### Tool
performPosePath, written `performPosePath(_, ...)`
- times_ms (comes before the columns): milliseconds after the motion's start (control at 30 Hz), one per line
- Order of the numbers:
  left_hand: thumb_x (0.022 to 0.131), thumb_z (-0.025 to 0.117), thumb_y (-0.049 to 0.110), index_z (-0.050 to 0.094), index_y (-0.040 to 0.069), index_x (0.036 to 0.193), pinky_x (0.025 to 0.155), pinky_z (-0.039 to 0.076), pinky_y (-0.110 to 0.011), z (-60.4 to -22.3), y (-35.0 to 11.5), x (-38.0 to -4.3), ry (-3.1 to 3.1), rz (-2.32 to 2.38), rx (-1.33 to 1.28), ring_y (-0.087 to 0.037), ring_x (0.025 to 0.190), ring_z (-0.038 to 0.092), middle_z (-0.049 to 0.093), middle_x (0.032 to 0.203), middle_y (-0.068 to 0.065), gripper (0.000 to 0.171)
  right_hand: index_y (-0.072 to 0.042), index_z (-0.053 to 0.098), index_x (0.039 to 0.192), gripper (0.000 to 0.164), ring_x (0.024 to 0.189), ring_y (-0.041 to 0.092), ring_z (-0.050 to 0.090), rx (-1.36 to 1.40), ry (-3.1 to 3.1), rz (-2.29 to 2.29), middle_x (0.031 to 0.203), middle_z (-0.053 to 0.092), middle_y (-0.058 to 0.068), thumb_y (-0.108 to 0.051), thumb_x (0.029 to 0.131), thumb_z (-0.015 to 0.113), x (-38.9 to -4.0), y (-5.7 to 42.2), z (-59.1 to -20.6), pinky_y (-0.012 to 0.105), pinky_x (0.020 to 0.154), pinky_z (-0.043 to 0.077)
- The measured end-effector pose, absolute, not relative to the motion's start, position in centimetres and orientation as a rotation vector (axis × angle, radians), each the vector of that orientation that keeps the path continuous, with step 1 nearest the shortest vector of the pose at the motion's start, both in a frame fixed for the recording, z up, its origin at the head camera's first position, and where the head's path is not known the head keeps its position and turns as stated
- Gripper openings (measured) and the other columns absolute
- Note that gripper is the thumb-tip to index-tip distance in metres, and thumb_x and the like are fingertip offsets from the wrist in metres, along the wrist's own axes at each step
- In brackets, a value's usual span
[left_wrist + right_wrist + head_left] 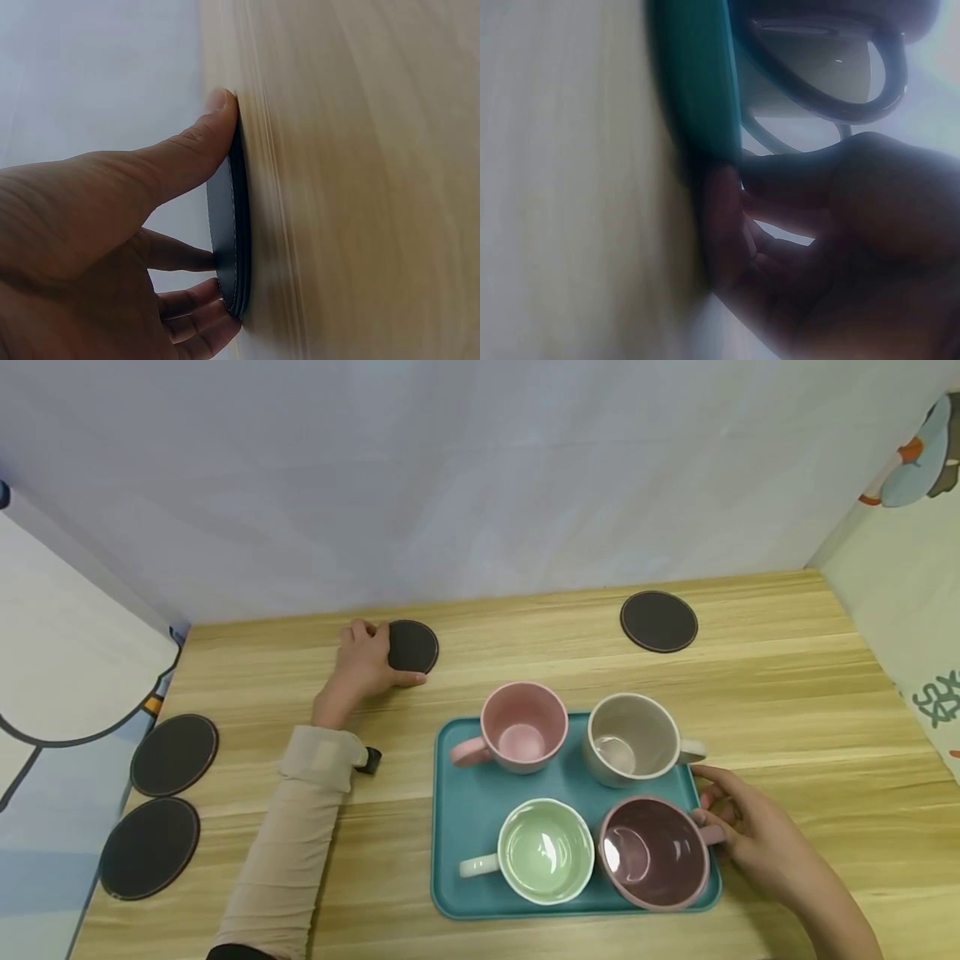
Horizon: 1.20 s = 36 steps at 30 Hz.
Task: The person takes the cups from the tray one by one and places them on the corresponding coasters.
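Near the back of the table my left hand (366, 660) holds a round black coaster (413, 647) by its edge, thumb on one side and fingers on the other. In the left wrist view the coaster edge (239, 240) shows several thin layers, close against the wood. My right hand (757, 831) grips the right edge of a teal tray (453, 827), its fingertips at the rim in the right wrist view. On the tray stand a pink mug (522, 731), a beige mug (637, 739), a green mug (546, 852) and a dark mauve mug (660, 860).
Another black coaster (658, 621) lies at the back right. Two more, an upper coaster (174, 755) and a lower coaster (150, 848), lie at the left edge of the wooden table (810, 710). A pale cloth wall (480, 485) rises behind.
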<state>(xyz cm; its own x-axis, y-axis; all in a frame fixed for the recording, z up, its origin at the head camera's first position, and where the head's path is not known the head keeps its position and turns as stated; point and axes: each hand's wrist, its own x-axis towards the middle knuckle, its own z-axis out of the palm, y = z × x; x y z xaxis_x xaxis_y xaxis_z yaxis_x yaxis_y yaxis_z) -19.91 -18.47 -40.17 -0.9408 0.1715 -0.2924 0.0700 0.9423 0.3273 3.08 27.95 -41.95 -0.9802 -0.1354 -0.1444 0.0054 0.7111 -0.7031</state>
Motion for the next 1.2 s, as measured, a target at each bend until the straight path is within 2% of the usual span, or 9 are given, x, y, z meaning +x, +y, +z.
performPosePath(367, 0.091, 0.080, 0.046, 0.025, -0.009, 0.161, 0.122, 0.029, -0.060, -40.1, -17.1, -20.0, 2.771, 0.503, 0.218, -0.048, 0.144, 0.024, 0.025, 0.155, -0.033, 0.105, -0.004, 0.052, 0.148, 0.058, 0.076, -0.001, 0.054, -0.113, 2.748, -1.123, 0.107, 0.064, 0.010, 0.002, 0.093, 0.071, 3.1, 28.0, -42.1, 0.022, 0.062, 0.052)
performPosePath(767, 0.089, 0.082, 0.049, 0.025, -0.005, 0.163, 0.120, 0.035, -0.059, -40.3, -14.8, -20.5, 2.768, 0.494, 0.291, -0.045, 0.145, 0.027, 0.027, 0.157, -0.030, 0.107, -0.002, 0.054, 0.146, 0.056, 0.075, -0.002, 0.054, -0.133, 2.773, -1.128, 0.105, 0.064, 0.009, 0.002, 0.093, 0.072, 3.1, 28.0, -42.4, 0.021, 0.062, 0.051)
performPosePath(1067, 0.087, 0.083, 0.050, 0.025, -0.001, 0.164, 0.124, 0.032, -0.057, -40.2, -13.3, -20.5, 2.760, 0.508, 0.335, -0.045, 0.151, 0.023, 0.023, 0.162, -0.029, 0.109, -0.003, 0.054, 0.145, 0.057, 0.076, -0.003, 0.054, -0.134, 2.787, -1.108, 0.104, 0.064, 0.008, 0.003, 0.092, 0.072, 3.1, 28.1, -42.3, 0.021, 0.064, 0.051)
performPosePath(1200, 0.085, 0.086, 0.048, 0.028, -0.002, 0.163, 0.124, 0.032, -0.057, -40.4, -12.9, -20.5, 2.768, 0.545, 0.396, -0.045, 0.148, 0.027, 0.027, 0.159, -0.029, 0.110, -0.002, 0.054, 0.146, 0.058, 0.077, -0.004, 0.055, -0.135, 2.775, -1.121, 0.105, 0.064, 0.008, 0.002, 0.092, 0.073, 3.2, 28.1, -42.4, 0.021, 0.064, 0.052)
